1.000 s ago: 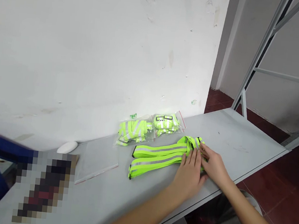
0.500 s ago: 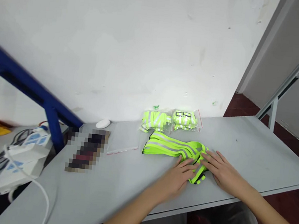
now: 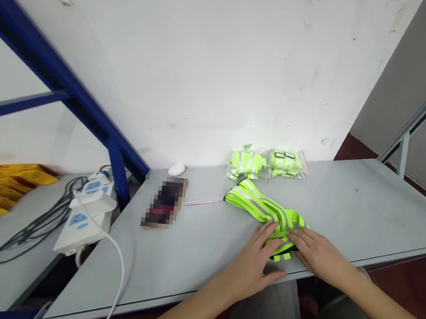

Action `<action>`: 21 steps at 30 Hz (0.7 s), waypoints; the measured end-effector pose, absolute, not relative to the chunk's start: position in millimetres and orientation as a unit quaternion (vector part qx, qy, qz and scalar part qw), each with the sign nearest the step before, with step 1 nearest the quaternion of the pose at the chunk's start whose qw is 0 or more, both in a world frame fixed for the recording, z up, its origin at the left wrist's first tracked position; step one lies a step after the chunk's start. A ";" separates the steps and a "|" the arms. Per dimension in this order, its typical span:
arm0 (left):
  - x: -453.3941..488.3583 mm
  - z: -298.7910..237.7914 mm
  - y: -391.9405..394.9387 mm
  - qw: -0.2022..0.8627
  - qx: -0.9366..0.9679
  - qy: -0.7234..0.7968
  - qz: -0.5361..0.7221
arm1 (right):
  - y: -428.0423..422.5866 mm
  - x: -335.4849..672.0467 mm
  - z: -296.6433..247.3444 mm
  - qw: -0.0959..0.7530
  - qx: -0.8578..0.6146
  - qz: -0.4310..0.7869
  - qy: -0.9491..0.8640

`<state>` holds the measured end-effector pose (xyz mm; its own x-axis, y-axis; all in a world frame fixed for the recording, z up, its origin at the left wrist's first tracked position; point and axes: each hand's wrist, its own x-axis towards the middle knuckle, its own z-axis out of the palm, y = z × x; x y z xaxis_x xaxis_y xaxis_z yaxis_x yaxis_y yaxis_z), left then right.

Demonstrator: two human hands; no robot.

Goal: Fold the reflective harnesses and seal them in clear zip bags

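Note:
A bundle of yellow-green reflective straps with silver stripes and black edging lies folded on the grey table. Its near end, with black parts, is partly covered by my hands. My left hand rests its outstretched fingers against the left side of that end, thumb apart. On the other side, my right hand has its fingers bent over the straps, with the thumb mostly hidden under them. Behind the bundle, two clear bags hold similar folded straps: one bag on the left, one on the right.
A flat clear bag lies beside a blurred-out dark item. A white oval object is near the wall. Left of a blue metal frame are white power strips, cables and yellow packages. A white cord crosses the table.
The view has swung left, showing more of the yellow packages. My left hand's thumb has spread away from its fingers. The straps' near end has shifted under my hands, and my right fingers curl more.

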<state>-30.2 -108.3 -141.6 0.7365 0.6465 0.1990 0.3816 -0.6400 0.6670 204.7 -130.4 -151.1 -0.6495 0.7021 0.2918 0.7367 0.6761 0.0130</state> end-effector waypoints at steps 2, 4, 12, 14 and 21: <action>-29.3 -147.3 -104.8 0.325 0.847 0.320 0.273 | -127.2 195.2 -146.3 0.111 -0.412 -0.044 -0.903; -27.6 -149.8 -98.8 0.356 0.813 0.339 0.312 | -120.6 188.4 -140.0 0.105 -0.433 0.003 -0.895; -20.7 -126.4 -82.9 0.545 0.578 0.455 0.402 | -89.9 165.0 -131.9 0.275 -0.505 0.061 -0.816; -21.9 -116.7 -79.7 0.586 0.524 0.460 0.413 | -83.9 159.6 -131.1 0.304 -0.476 0.006 -0.825; -24.5 -79.5 -61.5 0.528 0.547 0.492 0.423 | -58.9 152.8 -102.9 0.262 -0.447 -0.003 -0.855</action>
